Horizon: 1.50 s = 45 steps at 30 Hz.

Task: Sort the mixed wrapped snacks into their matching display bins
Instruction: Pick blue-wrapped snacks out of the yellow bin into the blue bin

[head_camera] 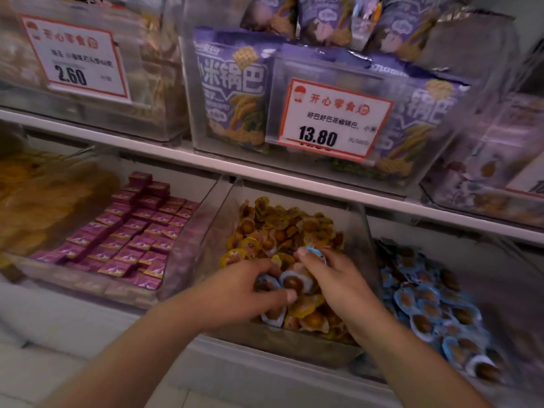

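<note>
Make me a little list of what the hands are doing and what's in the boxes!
left hand: grips blue-wrapped snacks
right hand: pinches one blue-wrapped snack
middle bin: mostly yellow-wrapped snacks, some blue ones mixed in
right bin: blue-wrapped snack pile
left bin: pink packets in rows
shelf above: purple bags, price tag reading 13.80

Blue-wrapped snacks (290, 282) lie mixed among the yellow-wrapped snacks (282, 222) heaped in my middle bin (357, 231); the right bin (441, 228) beside it holds a matching blue pile (432, 301).
</note>
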Tool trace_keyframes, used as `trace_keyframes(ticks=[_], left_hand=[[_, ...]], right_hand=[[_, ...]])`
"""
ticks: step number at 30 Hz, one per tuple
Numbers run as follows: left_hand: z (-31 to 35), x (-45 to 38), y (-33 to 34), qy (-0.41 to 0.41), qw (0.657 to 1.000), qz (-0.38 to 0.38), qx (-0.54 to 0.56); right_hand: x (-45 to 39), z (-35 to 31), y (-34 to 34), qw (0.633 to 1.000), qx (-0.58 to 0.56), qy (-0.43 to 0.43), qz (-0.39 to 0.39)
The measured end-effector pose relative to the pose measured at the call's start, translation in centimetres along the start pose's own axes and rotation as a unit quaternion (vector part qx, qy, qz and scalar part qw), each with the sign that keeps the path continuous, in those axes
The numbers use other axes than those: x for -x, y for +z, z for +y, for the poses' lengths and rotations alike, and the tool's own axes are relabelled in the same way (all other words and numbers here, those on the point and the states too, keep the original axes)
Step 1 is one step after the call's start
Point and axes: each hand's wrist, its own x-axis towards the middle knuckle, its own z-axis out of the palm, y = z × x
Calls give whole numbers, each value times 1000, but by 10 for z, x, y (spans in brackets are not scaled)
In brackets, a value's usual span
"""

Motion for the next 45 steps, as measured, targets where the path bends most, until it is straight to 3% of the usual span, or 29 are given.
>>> trace_keyframes(ticks=[5,8,10,12,13,16,19,21,22,24,26,29,32,35,39,42,45], left_hand=[[-4,0,1,9,998,20,-65],[-7,1,-2,11,996,92,0],[-7,3,-3,20,989,145,19],[-5,5,-1,33,982,185,11],[-4,5,-1,35,979,202,17],[-6,4,-3,30,972,227,57],[-1,7,-5,53,965,242,87],[9,10,0,84,952,270,114],[15,11,4,99,944,289,124],[26,10,15,125,931,321,122],[35,7,23,132,930,329,92],[46,2,27,136,944,292,76],[55,2,35,211,949,231,35],[57,1,49,262,947,178,-45],[50,-1,53,250,954,152,-59],[39,-7,44,209,959,180,-74],[28,-13,38,175,956,204,-115]], right_hand=[[-2,3,-2,998,38,-53,-2],[-2,5,0,987,119,-106,-13],[4,8,1,956,219,-189,-54],[8,15,3,893,343,-279,-85],[9,16,4,879,363,-297,-88],[10,11,0,895,329,-295,-65],[15,1,-3,935,207,-285,36],[20,-12,-2,987,-13,-145,60],[22,-18,-1,984,-171,-46,22],[29,-30,1,896,-422,96,-101],[34,-36,-1,844,-495,110,-174],[38,-40,-7,879,-454,74,-126],[44,-41,-21,920,-386,53,-54],[51,-36,-44,933,-358,16,-21],[42,-23,-84,953,-301,6,24],[17,-8,-130,976,-171,8,134],[-8,22,-179,975,30,26,219]])
